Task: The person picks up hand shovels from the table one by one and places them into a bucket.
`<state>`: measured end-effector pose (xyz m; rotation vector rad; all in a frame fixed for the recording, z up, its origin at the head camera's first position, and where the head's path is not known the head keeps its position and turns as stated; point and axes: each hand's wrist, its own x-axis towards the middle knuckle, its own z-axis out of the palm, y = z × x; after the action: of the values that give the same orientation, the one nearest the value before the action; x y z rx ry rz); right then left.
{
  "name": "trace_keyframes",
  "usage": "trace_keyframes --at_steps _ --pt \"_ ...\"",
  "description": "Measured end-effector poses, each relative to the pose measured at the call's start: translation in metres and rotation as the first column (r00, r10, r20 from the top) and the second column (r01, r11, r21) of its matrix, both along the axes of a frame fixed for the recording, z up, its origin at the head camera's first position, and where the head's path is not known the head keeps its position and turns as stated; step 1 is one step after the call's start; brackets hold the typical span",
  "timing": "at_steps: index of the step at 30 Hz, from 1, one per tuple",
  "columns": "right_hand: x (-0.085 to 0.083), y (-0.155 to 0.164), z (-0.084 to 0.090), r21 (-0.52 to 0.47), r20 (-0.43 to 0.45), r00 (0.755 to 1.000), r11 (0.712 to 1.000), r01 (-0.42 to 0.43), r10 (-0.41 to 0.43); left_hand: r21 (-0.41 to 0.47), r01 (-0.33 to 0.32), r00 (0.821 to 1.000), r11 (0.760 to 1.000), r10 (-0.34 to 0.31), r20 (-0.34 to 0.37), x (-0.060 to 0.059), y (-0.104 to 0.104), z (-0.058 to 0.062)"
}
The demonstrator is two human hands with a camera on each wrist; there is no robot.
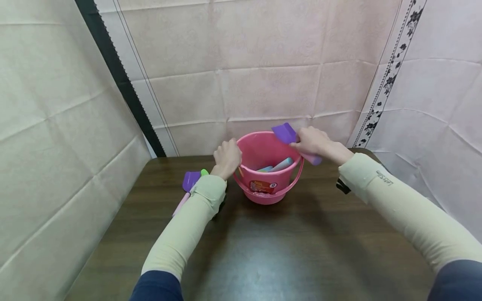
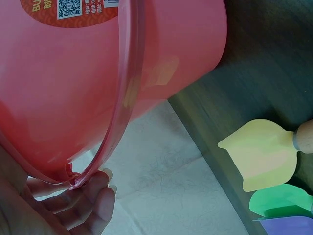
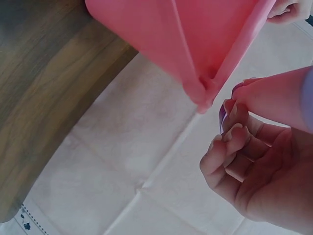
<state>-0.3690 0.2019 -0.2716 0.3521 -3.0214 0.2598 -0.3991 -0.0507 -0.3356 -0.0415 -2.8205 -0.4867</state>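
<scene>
A pink bucket (image 1: 263, 186) stands on the dark wooden table (image 1: 263, 251). My left hand (image 1: 227, 155) grips its left rim; in the left wrist view the fingers (image 2: 90, 198) curl under the rim beside the bucket's wall (image 2: 73, 88). My right hand (image 1: 311, 142) holds a purple scoop with a pink handle (image 1: 285, 133) over the bucket's right rim. The right wrist view shows those fingers (image 3: 230, 142) curled round the pink handle (image 3: 279, 98), next to the bucket (image 3: 195, 34). Several coloured tools (image 1: 281, 164) lie inside the bucket.
Left of the bucket a purple tool with a pink handle (image 1: 189, 182) and a green tip (image 1: 204, 172) lie on the table. The left wrist view shows yellow (image 2: 261, 154), green (image 2: 281, 200) and purple (image 2: 288, 226) blades there. Cloth walls close in the back and sides.
</scene>
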Motion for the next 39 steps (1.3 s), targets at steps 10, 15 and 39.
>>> trace_keyframes --at_steps 10,15,39 --pt "-0.003 -0.015 -0.003 -0.004 0.011 0.996 0.996 -0.084 0.084 0.009 0.011 1.000 1.000 -0.011 0.003 0.001 -0.001 0.000" --pt "-0.004 -0.024 -0.005 -0.011 0.000 0.986 0.986 -0.169 0.169 0.007 0.006 1.000 1.000 -0.006 -0.011 0.002 -0.002 0.000" --pt "-0.016 -0.062 -0.014 0.110 0.156 0.960 0.962 -0.250 0.231 -0.012 0.004 0.999 1.000 -0.005 -0.047 0.004 -0.001 -0.002"
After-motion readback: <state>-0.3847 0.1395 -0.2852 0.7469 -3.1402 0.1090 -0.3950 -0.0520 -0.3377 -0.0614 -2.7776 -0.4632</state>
